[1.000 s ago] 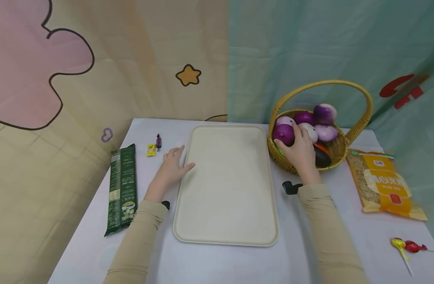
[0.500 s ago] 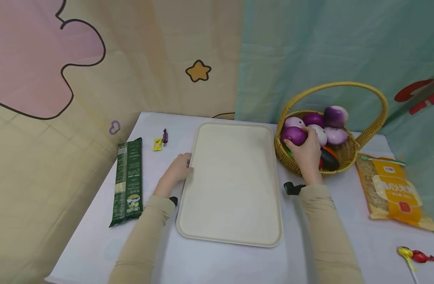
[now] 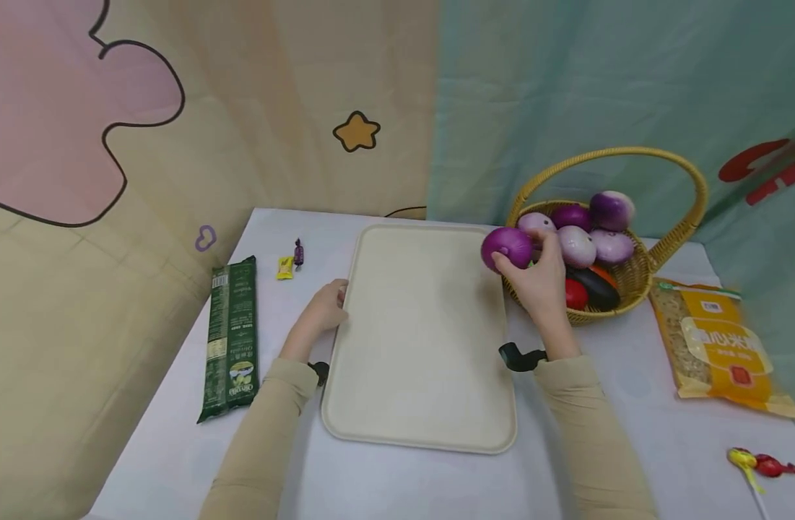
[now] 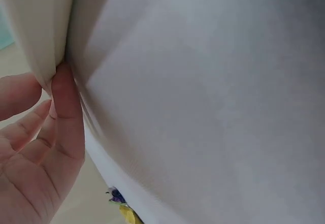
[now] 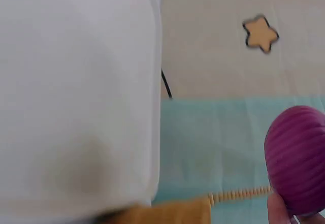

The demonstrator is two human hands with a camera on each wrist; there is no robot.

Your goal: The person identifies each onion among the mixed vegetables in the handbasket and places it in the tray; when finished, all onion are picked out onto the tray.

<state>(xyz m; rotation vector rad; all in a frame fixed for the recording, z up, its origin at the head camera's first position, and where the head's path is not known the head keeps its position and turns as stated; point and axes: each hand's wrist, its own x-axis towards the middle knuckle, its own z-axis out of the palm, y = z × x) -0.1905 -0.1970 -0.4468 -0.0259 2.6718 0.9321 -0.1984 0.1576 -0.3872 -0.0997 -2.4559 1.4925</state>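
My right hand holds a purple onion between thumb and fingers, raised over the tray's far right corner beside the basket. In the right wrist view the same onion shows at the right edge, with a bit of thumb under it. With thumb and forefinger, my left hand pinches the left rim of the cream tray; the left wrist view shows those fingers on the rim. The wicker basket bears several more onions, white and purple, a dark eggplant and a red vegetable.
Left of the tray lie a green packet, a yellow candy and a purple candy. Right of the basket is an orange-and-clear bag. Two lollipops lie near the front right. The basket's tall handle arches above it.
My right hand has lifted the purple onion out of the basket and moved it left over the tray's corner. My left hand, first spread beside the tray, has taken hold of its left rim.
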